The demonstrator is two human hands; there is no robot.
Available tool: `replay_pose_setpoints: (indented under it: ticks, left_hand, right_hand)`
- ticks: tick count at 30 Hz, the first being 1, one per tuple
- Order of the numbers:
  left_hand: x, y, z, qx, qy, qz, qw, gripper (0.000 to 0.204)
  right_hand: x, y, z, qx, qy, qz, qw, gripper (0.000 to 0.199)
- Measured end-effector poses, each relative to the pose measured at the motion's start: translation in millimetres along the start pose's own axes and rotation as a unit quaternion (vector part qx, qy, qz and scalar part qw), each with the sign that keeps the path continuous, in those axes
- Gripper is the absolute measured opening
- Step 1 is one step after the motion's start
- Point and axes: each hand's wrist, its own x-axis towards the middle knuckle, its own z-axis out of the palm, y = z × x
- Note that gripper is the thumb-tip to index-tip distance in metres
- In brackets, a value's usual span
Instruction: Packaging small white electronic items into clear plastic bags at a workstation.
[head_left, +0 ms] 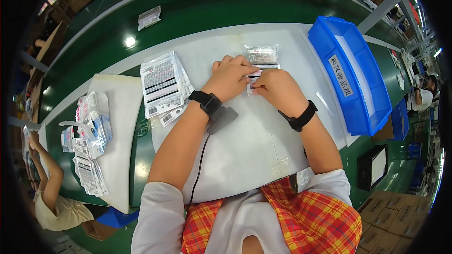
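A small printed plastic packet (pixel 262 55) lies on the white work surface in front of me, its far end puffed and its near end between my hands. My left hand (pixel 228 77) is closed at the packet's left edge, index finger and thumb against its near end. Opposite it, my right hand (pixel 281 91) pinches the near end with thumb and curled fingers. The fingers partly hide this end. Left of my left hand sits a stack of flat printed packets (pixel 162 82), slightly fanned out.
A long blue plastic bin (pixel 353 75) stands at the right edge of the white work surface (pixel 235 146). More packets (pixel 89 167) and clear plastic bags (pixel 94 117) lie at the left. One packet (pixel 149 18) rests on the green belt (pixel 197 7). Another person (pixel 56 193) works at far left.
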Motion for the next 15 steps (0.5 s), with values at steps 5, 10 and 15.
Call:
replay_pose_setpoints:
  ticks: [5,10,15]
  left_hand:
    - [-3.1,-1.5,-4.6,-0.001,-0.007,0.002,1.000,0.037]
    - [-3.6,8.6,-5.7,0.026,-0.021,-0.018,0.999,0.039]
    - [-0.6,1.7,8.1,0.002,-0.003,0.031,1.000,0.034]
  right_hand:
    - [0.8,-9.2,5.0,0.037,-0.006,0.047,0.998,0.004]
    - [-0.2,-1.0,11.2,0.033,-0.007,0.013,0.999,0.003]
    - [-36.0,9.4,-21.2,0.011,0.000,-0.067,0.998,0.010]
